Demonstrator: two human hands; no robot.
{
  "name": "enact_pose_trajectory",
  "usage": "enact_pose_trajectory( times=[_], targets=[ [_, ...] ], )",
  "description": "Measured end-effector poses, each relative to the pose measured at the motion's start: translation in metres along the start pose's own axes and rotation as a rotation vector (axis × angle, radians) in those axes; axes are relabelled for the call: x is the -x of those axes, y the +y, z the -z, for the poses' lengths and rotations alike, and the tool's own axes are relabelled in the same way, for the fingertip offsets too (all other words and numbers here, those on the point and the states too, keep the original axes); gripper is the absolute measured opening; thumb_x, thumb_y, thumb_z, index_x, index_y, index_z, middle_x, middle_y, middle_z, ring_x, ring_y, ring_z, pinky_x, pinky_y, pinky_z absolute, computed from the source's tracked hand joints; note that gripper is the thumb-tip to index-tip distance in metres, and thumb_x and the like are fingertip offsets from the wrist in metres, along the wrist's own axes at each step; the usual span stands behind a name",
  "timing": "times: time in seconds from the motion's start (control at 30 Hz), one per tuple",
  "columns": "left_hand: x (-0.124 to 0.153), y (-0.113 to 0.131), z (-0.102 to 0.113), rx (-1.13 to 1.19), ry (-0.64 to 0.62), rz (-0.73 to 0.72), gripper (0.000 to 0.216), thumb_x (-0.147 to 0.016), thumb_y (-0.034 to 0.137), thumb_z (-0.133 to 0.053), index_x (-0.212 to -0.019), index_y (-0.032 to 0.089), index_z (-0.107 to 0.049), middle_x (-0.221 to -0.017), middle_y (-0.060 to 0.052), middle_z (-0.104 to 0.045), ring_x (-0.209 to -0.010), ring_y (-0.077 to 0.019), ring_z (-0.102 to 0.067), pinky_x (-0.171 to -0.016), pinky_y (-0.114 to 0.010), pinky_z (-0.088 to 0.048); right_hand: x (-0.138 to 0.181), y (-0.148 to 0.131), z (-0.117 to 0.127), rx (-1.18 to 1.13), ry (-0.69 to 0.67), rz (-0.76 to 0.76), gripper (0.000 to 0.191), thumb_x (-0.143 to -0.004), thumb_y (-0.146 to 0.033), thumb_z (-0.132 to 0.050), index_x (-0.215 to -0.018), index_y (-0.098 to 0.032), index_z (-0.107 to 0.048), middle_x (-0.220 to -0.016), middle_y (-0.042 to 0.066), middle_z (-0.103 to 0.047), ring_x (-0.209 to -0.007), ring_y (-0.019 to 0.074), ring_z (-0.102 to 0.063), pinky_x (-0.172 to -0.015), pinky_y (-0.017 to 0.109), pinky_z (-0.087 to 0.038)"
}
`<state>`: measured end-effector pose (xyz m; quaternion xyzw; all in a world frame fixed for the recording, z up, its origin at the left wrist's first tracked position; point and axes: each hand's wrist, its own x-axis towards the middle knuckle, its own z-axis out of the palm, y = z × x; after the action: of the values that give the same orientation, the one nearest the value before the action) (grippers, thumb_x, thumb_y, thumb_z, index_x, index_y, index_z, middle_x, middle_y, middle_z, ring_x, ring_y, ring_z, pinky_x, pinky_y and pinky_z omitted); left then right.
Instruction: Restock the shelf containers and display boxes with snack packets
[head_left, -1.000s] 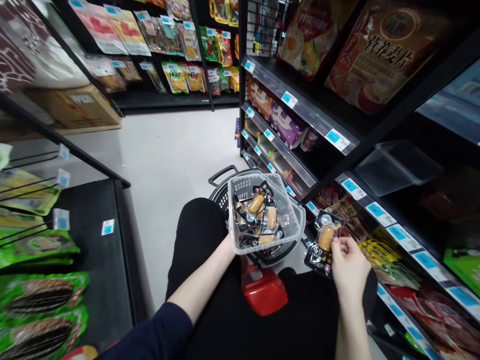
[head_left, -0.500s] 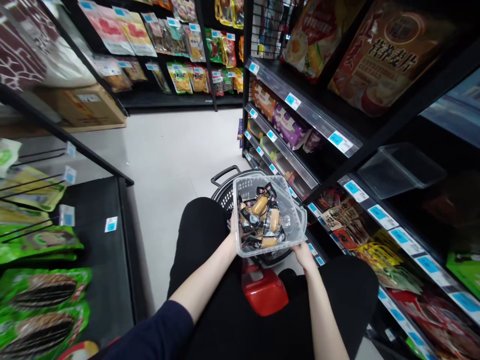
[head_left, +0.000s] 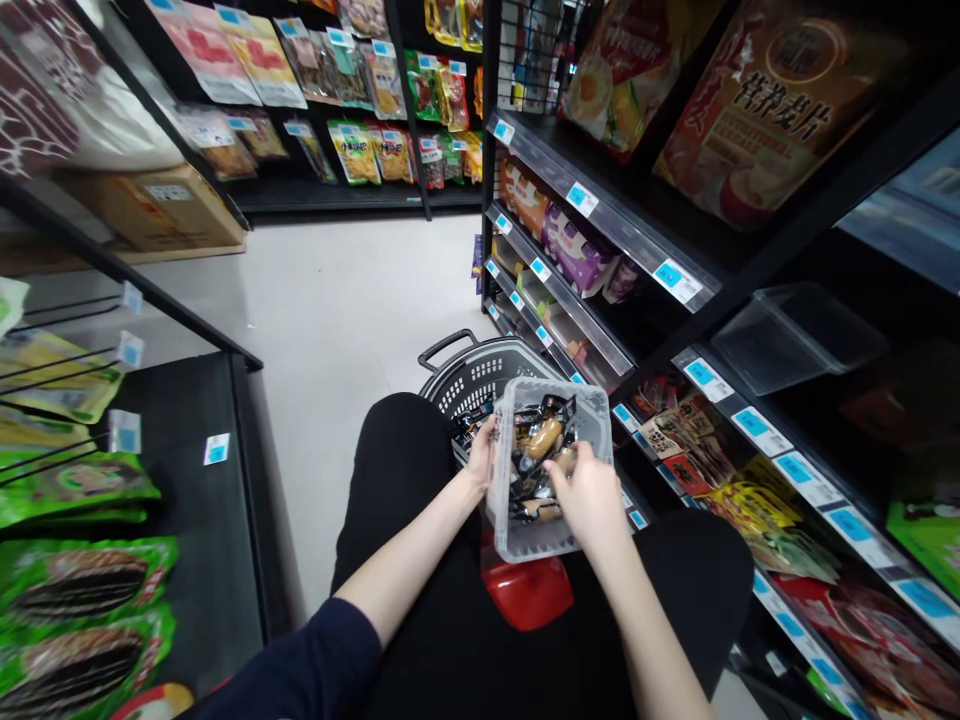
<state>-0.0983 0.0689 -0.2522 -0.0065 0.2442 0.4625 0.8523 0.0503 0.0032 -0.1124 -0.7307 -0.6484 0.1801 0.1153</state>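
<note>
Clear bin (head_left: 525, 540) of sausage packets (head_left: 536, 445) hangs over the basket (head_left: 465, 375), with the left hand (head_left: 481, 455) fingers clamped on its wall. The right hand (head_left: 589, 495) curls inside, and I cannot tell if it grips anything. Such one-sided support could tip it and spill packets.

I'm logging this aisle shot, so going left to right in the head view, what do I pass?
Green snack bags, blue shelf label, left hand, clear tub, empty clear tray.
</note>
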Motion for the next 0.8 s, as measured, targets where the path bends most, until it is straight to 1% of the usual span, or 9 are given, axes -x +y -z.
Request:
enact_pose_trajectory(
  times=[0.07, 0.1, 0.2, 0.3, 0.43, 0.5, 0.57, 0.67, 0.8],
  targets=[
    [0.003, -0.001, -0.004, -0.006, 0.027, -0.007, 0.035, -0.087, 0.041, -0.049, -0.068, 0.013, -0.062, -0.042, 0.001, -0.052, -0.032, -0.0102, -0.045, -0.039, -0.021, -0.039, -0.006, 0.000, -0.011, 0.020, -0.076, -0.087, 0.055, -0.085, -0.031, -0.058, -0.128, 0.000, -0.042, -0.096, 0.023, -0.068, -0.091, 0.0341, -0.067, -0.076, 0.039, -0.048],
    [0.005, -0.001, -0.007, -0.010, 0.035, -0.003, 0.036, -0.087, 0.038, -0.048, -0.067, 0.012, -0.062, -0.040, 0.001, -0.051, -0.032, -0.0111, -0.045, -0.038, -0.022, -0.039, -0.008, 0.002, -0.016, 0.005, -0.101, -0.092, 0.060, -0.083, -0.029, -0.061, -0.131, 0.001, -0.039, -0.100, 0.024, -0.067, -0.096, 0.0348, -0.066, -0.079, 0.039, -0.048],
    [0.010, 0.000, -0.015, -0.016, 0.042, 0.012, 0.040, -0.089, 0.035, -0.043, -0.065, 0.010, -0.064, -0.037, -0.001, -0.050, -0.032, -0.0128, -0.046, -0.040, -0.024, -0.041, -0.014, 0.014, -0.024, -0.091, -0.150, -0.046, 0.068, -0.080, -0.025, -0.063, -0.137, -0.004, -0.032, -0.109, 0.021, -0.066, -0.103, 0.0318, -0.065, -0.084, 0.037, -0.047],
    [0.010, 0.000, -0.018, -0.020, 0.043, 0.028, 0.041, -0.089, 0.035, -0.042, -0.067, 0.010, -0.065, -0.043, -0.004, -0.057, -0.037, -0.0148, -0.052, -0.042, -0.024, -0.043, -0.014, 0.021, -0.031, -0.124, -0.127, -0.035, 0.069, -0.081, -0.031, -0.062, -0.138, -0.008, -0.030, -0.115, 0.020, -0.063, -0.107, 0.0315, -0.062, -0.088, 0.037, -0.046],
    [0.004, -0.002, -0.012, -0.033, 0.033, 0.069, 0.039, -0.088, 0.037, -0.045, -0.070, 0.009, -0.066, -0.047, -0.006, -0.061, -0.039, -0.0171, -0.057, -0.041, -0.025, -0.043, -0.012, 0.020, -0.041, -0.086, -0.094, -0.070, 0.083, -0.073, -0.033, -0.067, -0.138, -0.002, -0.026, -0.119, 0.025, -0.059, -0.107, 0.0360, -0.060, -0.086, 0.041, -0.047],
    [0.001, -0.003, -0.007, -0.031, 0.021, 0.069, 0.036, -0.087, 0.037, -0.047, -0.071, 0.010, -0.066, -0.045, -0.005, -0.060, -0.038, -0.0160, -0.055, -0.042, -0.024, -0.044, -0.012, 0.021, -0.041, -0.110, -0.109, -0.079, 0.077, -0.074, -0.025, -0.061, -0.138, -0.001, -0.026, -0.117, 0.025, -0.060, -0.106, 0.0343, -0.061, -0.086, 0.040, -0.047],
    [-0.001, -0.004, -0.004, -0.025, 0.003, 0.063, 0.035, -0.087, 0.038, -0.050, -0.072, 0.010, -0.066, -0.044, -0.004, -0.058, -0.037, -0.0151, -0.054, -0.044, -0.024, -0.045, -0.012, 0.025, -0.038, -0.148, -0.113, -0.119, 0.062, -0.077, -0.019, -0.051, -0.134, -0.001, -0.035, -0.109, 0.023, -0.064, -0.102, 0.0327, -0.063, -0.085, 0.039, -0.047],
    [-0.002, -0.005, -0.002, -0.019, -0.018, 0.058, 0.036, -0.086, 0.041, -0.052, -0.076, 0.011, -0.066, -0.044, -0.003, -0.058, -0.037, -0.0148, -0.054, -0.046, -0.025, -0.046, -0.009, 0.030, -0.031, -0.214, -0.011, -0.195, 0.047, -0.081, -0.019, -0.040, -0.124, -0.003, -0.048, -0.097, 0.021, -0.068, -0.092, 0.0322, -0.066, -0.082, 0.041, -0.048],
    [-0.002, -0.004, -0.001, -0.024, -0.019, 0.064, 0.043, -0.089, 0.043, -0.043, -0.075, 0.011, -0.067, -0.046, -0.005, -0.059, -0.036, -0.0156, -0.053, -0.041, -0.025, -0.043, -0.001, 0.030, -0.025, -0.428, 0.258, -0.205, 0.045, -0.085, -0.037, -0.038, -0.117, -0.010, -0.055, -0.102, 0.018, -0.069, -0.095, 0.0308, -0.065, -0.085, 0.041, -0.047]
  ],
)
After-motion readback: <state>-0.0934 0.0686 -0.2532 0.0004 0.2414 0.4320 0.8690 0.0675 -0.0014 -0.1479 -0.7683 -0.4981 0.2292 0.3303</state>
